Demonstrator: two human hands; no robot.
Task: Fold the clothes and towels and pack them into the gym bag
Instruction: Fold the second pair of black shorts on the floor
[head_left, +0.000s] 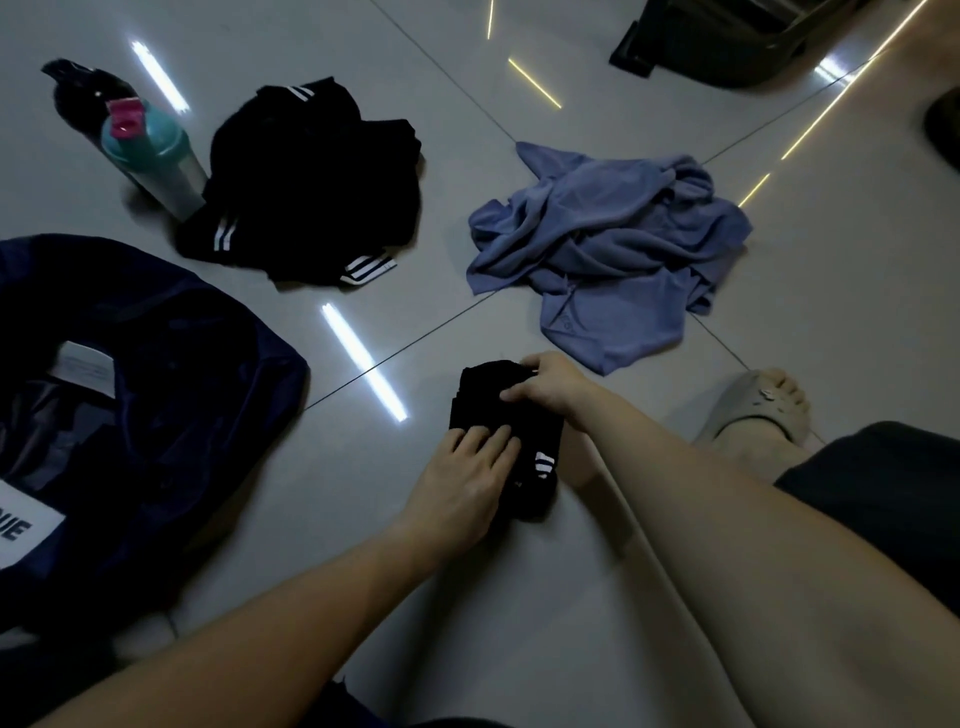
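Observation:
A small black garment with white stripes (483, 400), folded into a narrow bundle, lies on the grey tile floor in front of me. My left hand (465, 480) presses flat on its near end with straight fingers. My right hand (548, 387) pinches its far edge with curled fingers. A crumpled black garment with white stripes (311, 187) lies further back at the left. A crumpled blue-purple towel or shirt (608, 244) lies at the back right. The dark navy gym bag (171, 374) sits open at the left.
A teal shaker bottle with a pink lid (156, 156) stands beside a black bottle (83, 88) at the back left. My foot in a grey slide sandal (753, 410) rests at the right. A dark object (727, 41) stands at the far back.

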